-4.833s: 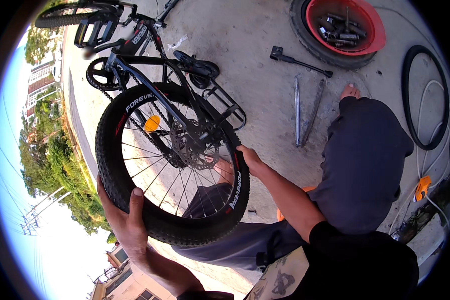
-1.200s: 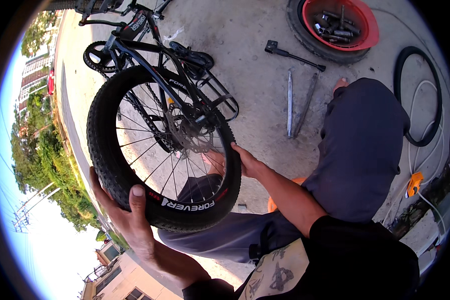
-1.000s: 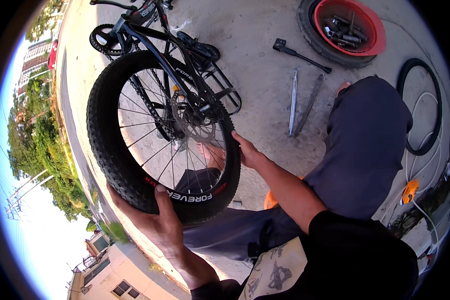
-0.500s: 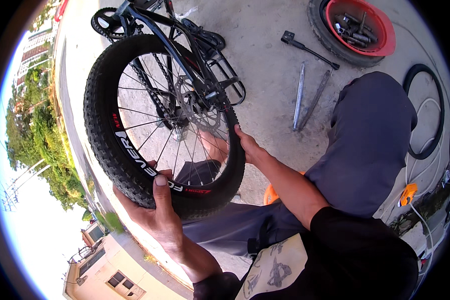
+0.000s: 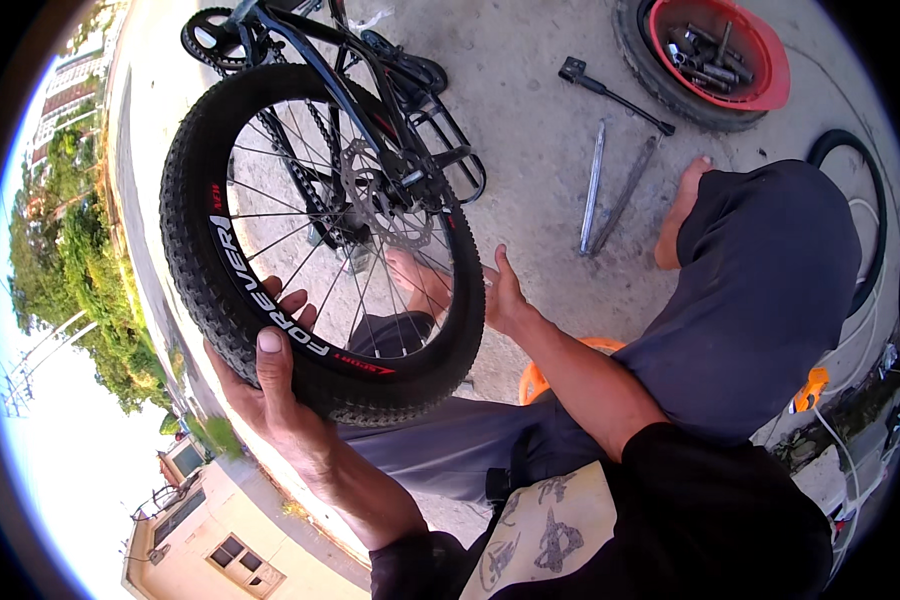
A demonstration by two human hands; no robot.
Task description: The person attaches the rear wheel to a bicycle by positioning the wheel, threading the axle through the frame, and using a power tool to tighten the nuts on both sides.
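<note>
Concrete ground (image 5: 540, 150) is seen beneath everything, sunlit and bare between the parts. A dark bicycle frame (image 5: 310, 50) lies on it at the top, with crank and pedal near the upper edge.

The bicycle wheel (image 5: 310, 240), fitted with a knobbly black tyre (image 5: 185, 250), is held upright above the seated person's lap, just in front of the frame. A disc rotor (image 5: 395, 195) sits at its hub; the rim carries white lettering.

The left hand (image 5: 270, 385) is cupped under the tyre's lower left, thumb laid over the sidewall and rim, fingers wrapped behind the tread. The right hand (image 5: 500, 295) is pressed flat against the tyre's right side, fingers extended upward along it, nothing pinched.

A red basin (image 5: 765, 75) of small tools rests inside a spare tyre (image 5: 650, 60) at the top right. Two flat metal levers (image 5: 605, 190) and a black-handled tool (image 5: 610, 92) lie apart on the concrete beside a bare foot (image 5: 680, 215). A loose black tube or tyre (image 5: 865, 200) curves at the right edge. An orange object (image 5: 535, 380) shows partly under the forearm.

Judged step: the tyre is being checked or seated around the rim by hand, wheel off the bike. Whether the bead is fully home cannot be told. A next move would call for a steady two-handed grip while the wheel is turned round bit by bit.
</note>
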